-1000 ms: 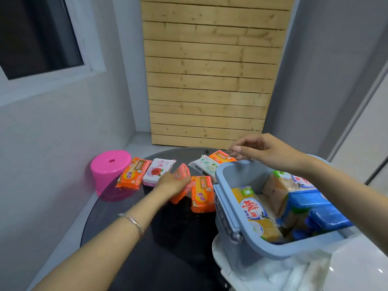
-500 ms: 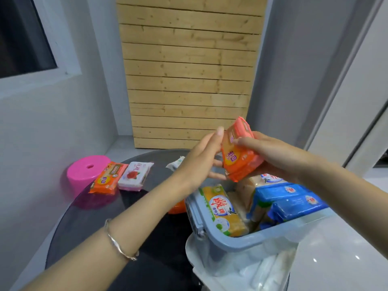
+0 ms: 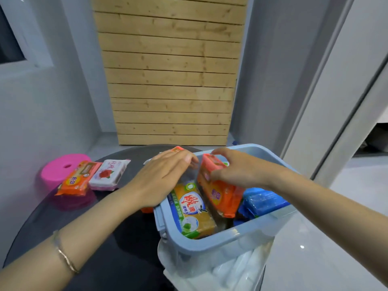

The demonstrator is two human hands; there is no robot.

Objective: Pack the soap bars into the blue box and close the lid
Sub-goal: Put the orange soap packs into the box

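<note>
One orange soap bar [image 3: 219, 185] is held inside the blue box [image 3: 231, 238] on its narrow edge, its long axis running from the far rim down toward the near wall, upper end farthest from the camera and printed face turned to the left. The grip of the right hand [image 3: 237, 171] is clamped on the upper part of this bar, fingers curled over its top edge. Just beside it on the left, a yellow soap bar [image 3: 193, 213] is seen lying tilted in the box, its long axis roughly parallel to the orange one and its label facing up. On the right, blue soap bars [image 3: 262, 200] are packed against the orange bar.

The left hand [image 3: 161, 179] is laid over the box's left rim with fingers spread and flat; nothing is clasped in it. The box is open, and a white plastic bag [image 3: 231, 274] is seen beneath its near wall.

On the dark round desk [image 3: 117, 248], well to the left of the box, a second orange soap bar [image 3: 77, 179] and a white soap bar with a red rose [image 3: 108, 174] are laid side by side, touching. A pink stool [image 3: 56, 169] is seen just behind them. The tip of another orange packet [image 3: 177, 148] shows beyond the left hand.
</note>
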